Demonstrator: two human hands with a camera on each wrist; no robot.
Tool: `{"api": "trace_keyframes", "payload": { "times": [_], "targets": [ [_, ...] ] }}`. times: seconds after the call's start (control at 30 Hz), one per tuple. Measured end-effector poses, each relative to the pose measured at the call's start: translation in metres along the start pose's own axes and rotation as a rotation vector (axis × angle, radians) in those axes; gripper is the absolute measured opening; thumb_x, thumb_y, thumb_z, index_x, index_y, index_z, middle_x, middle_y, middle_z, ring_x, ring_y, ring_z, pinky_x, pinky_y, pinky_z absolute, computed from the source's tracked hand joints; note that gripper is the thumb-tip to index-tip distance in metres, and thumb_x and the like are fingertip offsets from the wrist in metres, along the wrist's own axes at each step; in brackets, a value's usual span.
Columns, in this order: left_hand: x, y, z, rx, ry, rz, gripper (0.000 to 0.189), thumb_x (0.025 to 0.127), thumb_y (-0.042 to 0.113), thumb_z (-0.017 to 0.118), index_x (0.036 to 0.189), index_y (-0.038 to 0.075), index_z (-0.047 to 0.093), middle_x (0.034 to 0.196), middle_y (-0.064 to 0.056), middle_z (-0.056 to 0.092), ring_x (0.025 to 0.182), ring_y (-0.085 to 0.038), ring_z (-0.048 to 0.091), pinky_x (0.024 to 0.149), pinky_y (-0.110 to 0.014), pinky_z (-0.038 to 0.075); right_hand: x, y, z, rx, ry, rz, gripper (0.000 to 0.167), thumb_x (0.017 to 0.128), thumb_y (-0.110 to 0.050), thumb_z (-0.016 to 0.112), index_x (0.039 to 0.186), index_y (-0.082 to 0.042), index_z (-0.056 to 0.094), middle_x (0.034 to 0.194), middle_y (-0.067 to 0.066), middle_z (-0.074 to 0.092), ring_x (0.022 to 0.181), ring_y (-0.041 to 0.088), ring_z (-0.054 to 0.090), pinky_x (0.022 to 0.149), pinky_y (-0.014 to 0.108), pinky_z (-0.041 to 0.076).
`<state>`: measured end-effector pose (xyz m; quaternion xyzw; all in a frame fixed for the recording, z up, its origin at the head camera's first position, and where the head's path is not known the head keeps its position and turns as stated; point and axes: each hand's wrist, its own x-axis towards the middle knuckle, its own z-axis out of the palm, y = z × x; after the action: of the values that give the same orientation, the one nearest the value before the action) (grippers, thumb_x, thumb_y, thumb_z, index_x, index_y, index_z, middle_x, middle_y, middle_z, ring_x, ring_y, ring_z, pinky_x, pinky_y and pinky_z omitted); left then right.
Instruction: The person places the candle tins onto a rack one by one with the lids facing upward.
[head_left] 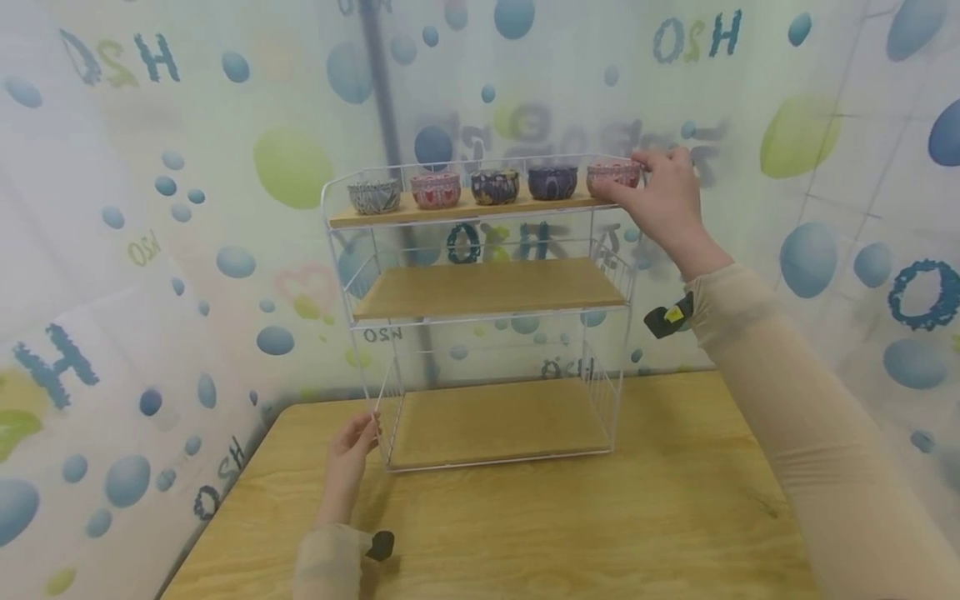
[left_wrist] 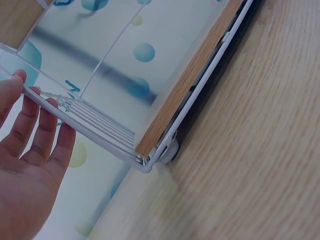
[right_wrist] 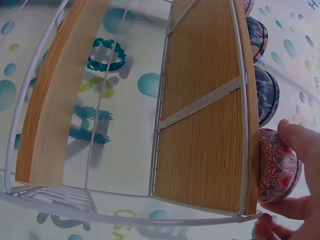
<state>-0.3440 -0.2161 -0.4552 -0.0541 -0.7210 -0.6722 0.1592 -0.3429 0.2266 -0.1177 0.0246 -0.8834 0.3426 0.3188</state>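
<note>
A white wire rack [head_left: 491, 319] with three wooden shelves stands on the table. Along its top shelf sits a row of small round patterned tins: a grey one [head_left: 375, 197], a pink one [head_left: 436, 191], two dark blue ones [head_left: 495, 187] and, at the right end, a red-patterned tin [right_wrist: 276, 165]. My right hand [head_left: 667, 196] grips that red tin between thumb and fingers, and the tin's base is at the shelf board. Low on the rack's left side, my left hand [left_wrist: 37, 145] pinches the white wire upright [left_wrist: 82, 128] between thumb and fingertips.
Bare wooden boards form the middle shelf [head_left: 491, 287] and bottom shelf [head_left: 502, 422]. The wooden table [head_left: 562, 525] extends in front of the rack. Behind and beside it hang pale curtains [head_left: 292, 250] printed with bubbles and letters.
</note>
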Motion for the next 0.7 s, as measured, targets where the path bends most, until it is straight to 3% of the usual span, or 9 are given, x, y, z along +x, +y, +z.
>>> {"api": "trace_keyframes", "payload": {
  "times": [0.17, 0.5, 0.7],
  "targets": [
    [-0.0012, 0.0019, 0.0005, 0.004, -0.011, 0.011, 0.026, 0.101, 0.019, 0.054, 0.116, -0.002, 0.057, 0.117, 0.005, 0.062, 0.110, -0.026, 0.054, 0.090, -0.022, 0.049, 0.0013, -0.0010, -0.0015, -0.025, -0.022, 0.012, 0.089, 0.084, -0.063, 0.060, 0.151, -0.011, 0.034, 0.141, 0.020, 0.029, 0.114, 0.032, 0.034, 0.092, 0.045, 0.039],
    [0.0006, -0.0012, 0.0002, -0.016, -0.002, 0.011, 0.031, 0.100, 0.014, 0.054, 0.119, -0.011, 0.052, 0.112, 0.007, 0.063, 0.108, -0.025, 0.055, 0.088, -0.023, 0.050, 0.0042, 0.0025, 0.0002, -0.026, -0.060, 0.030, 0.090, 0.086, -0.065, 0.055, 0.154, -0.014, 0.025, 0.148, 0.021, 0.021, 0.119, 0.035, 0.036, 0.098, 0.048, 0.039],
    [0.0009, -0.0014, -0.0011, -0.001, -0.013, 0.001, 0.033, 0.101, 0.016, 0.054, 0.122, -0.010, 0.051, 0.114, 0.010, 0.062, 0.111, -0.027, 0.053, 0.088, -0.021, 0.049, 0.0069, 0.0048, 0.0019, -0.040, -0.072, 0.028, 0.090, 0.088, -0.065, 0.052, 0.155, -0.014, 0.021, 0.148, 0.023, 0.021, 0.119, 0.036, 0.036, 0.097, 0.050, 0.038]
  ]
}}
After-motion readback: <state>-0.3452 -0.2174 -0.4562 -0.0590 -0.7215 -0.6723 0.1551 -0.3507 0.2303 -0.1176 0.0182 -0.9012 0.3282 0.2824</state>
